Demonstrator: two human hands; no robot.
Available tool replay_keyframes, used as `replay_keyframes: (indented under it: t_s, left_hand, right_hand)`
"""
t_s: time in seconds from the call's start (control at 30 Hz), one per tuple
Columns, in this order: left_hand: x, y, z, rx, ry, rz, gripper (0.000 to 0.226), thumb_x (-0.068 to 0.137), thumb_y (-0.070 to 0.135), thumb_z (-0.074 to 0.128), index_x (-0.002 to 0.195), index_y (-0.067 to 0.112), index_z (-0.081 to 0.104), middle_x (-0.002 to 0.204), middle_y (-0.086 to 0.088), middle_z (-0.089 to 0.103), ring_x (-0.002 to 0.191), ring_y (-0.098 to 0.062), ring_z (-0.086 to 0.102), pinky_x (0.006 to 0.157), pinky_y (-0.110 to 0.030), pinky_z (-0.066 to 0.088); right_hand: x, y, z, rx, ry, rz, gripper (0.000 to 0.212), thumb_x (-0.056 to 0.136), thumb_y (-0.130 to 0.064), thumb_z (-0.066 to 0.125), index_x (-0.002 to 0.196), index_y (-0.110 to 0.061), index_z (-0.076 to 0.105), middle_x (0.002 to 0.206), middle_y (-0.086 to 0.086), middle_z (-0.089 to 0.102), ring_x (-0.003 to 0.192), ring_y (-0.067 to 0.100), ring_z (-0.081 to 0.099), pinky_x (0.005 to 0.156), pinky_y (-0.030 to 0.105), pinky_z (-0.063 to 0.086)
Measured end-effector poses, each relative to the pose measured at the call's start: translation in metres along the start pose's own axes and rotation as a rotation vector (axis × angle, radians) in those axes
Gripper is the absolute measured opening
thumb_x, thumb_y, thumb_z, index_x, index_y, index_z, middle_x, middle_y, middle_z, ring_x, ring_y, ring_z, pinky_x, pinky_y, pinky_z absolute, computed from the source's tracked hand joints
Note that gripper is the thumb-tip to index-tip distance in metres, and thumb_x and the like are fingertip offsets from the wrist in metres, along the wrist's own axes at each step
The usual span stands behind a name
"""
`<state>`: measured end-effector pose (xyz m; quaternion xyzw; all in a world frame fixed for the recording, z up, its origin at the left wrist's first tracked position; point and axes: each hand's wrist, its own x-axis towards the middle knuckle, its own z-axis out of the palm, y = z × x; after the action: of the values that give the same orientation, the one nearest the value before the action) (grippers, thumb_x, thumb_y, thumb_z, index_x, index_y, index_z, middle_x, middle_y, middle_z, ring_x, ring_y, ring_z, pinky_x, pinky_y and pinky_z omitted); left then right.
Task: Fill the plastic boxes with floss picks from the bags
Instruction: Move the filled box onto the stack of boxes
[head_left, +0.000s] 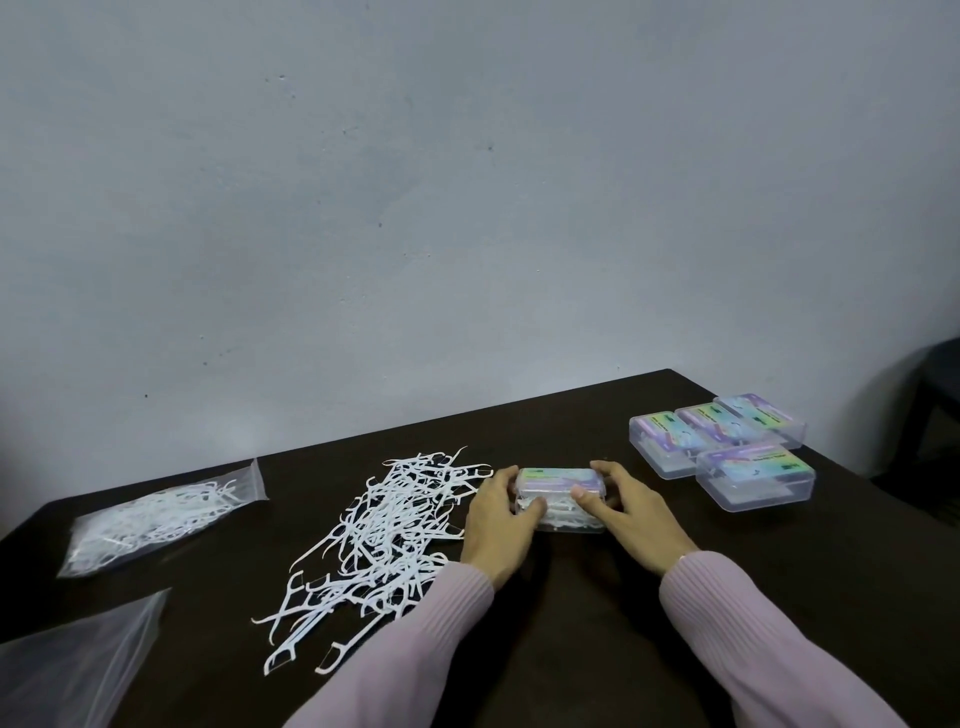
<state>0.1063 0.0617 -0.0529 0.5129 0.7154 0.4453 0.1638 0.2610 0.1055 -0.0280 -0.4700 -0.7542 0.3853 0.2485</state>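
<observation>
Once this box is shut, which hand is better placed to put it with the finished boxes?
The right hand, I think. The finished boxes lie on the table's right side, near it. The left hand sits beside the loose floss picks instead.

Dark table (597, 415): loose floss picks (384, 525), bags (156, 514), plastic boxes (727, 447).

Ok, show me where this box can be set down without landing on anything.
Bare table lies between the two sleeves, near the front edge. Another free strip runs behind the held box, from the loose floss picks to the four stacked-up boxes. Crowded: the left side, with the pile, the full bag and the empty bag.
</observation>
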Motion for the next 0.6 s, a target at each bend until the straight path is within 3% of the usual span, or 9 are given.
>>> replay_keyframes:
  t_s: [0.17, 0.27, 0.43, 0.6]
  left_hand:
    - [-0.004, -0.002, -0.007, -0.048, -0.1, 0.023, 0.061, 0.089, 0.016, 0.061, 0.144, 0.017, 0.035, 0.136, 0.001, 0.05, 0.113, -0.008, 0.052, 0.103, -0.025, 0.041]
    - [-0.005, -0.006, -0.012, -0.007, -0.13, 0.081, 0.054, 0.089, 0.023, 0.063, 0.14, 0.026, 0.043, 0.131, 0.005, 0.054, 0.113, -0.008, 0.054, 0.103, -0.026, 0.042]
    - [-0.007, -0.002, -0.016, 0.293, -0.137, 0.271, 0.05, 0.095, 0.027, 0.054, 0.142, 0.02, 0.039, 0.129, 0.0, 0.056, 0.114, -0.01, 0.052, 0.097, -0.016, 0.037]
    - [-0.007, 0.006, -0.016, 0.659, -0.216, 0.378, 0.051, 0.102, 0.031, 0.034, 0.15, 0.016, 0.021, 0.143, -0.013, 0.044, 0.123, -0.025, 0.046, 0.103, -0.035, 0.038]
  right_hand:
    - [-0.003, -0.002, 0.0, -0.073, -0.04, 0.025, 0.069, 0.093, -0.035, 0.05, 0.148, -0.02, 0.011, 0.146, 0.008, 0.032, 0.131, 0.02, 0.035, 0.108, 0.035, 0.031]
    - [-0.003, -0.004, 0.0, -0.056, -0.043, 0.04, 0.069, 0.092, -0.033, 0.052, 0.148, -0.021, 0.014, 0.144, 0.01, 0.032, 0.129, 0.02, 0.038, 0.106, 0.035, 0.033]
    - [-0.004, -0.004, 0.001, -0.066, -0.044, 0.063, 0.07, 0.092, -0.032, 0.051, 0.148, -0.02, 0.011, 0.142, 0.011, 0.033, 0.127, 0.021, 0.04, 0.104, 0.033, 0.035]
    - [-0.003, -0.005, 0.004, -0.119, -0.05, 0.091, 0.069, 0.095, -0.035, 0.044, 0.149, -0.018, 0.004, 0.141, 0.012, 0.035, 0.126, 0.022, 0.041, 0.104, 0.034, 0.035]
